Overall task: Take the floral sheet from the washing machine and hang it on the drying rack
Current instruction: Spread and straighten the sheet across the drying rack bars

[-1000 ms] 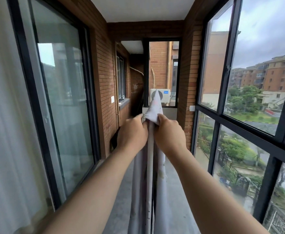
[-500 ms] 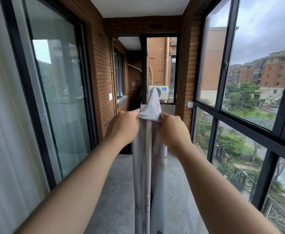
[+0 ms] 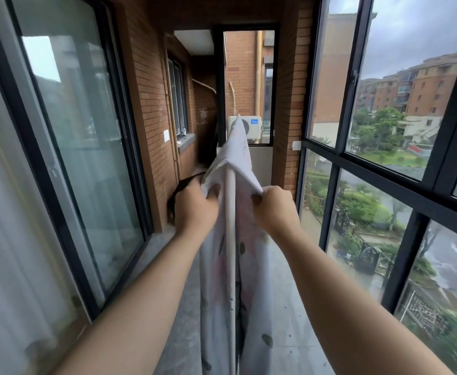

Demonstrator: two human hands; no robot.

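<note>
Left hand (image 3: 195, 209) pinches one edge of the sheet (image 3: 235, 150) between thumb and curled fingers, at 9 o'clock of the rack (image 3: 230, 239). Right hand (image 3: 273, 209) grips the opposite edge at 3 o'clock of it, fingers curled round the cloth. Between them the rack's pale rail runs up from 6 o'clock, and the sheet lies draped over it. The fold peaks toward 12 o'clock above both hands, and white cloth with faint flowers and dark leaves hangs down either side toward the grey floor (image 3: 289, 320). Past the peak, at 12 o'clock, an air conditioner (image 3: 253, 127) sits behind glass. A glass door (image 3: 81, 131) stands at 9 o'clock, and tall windows (image 3: 384, 104) at 3 o'clock.
</note>
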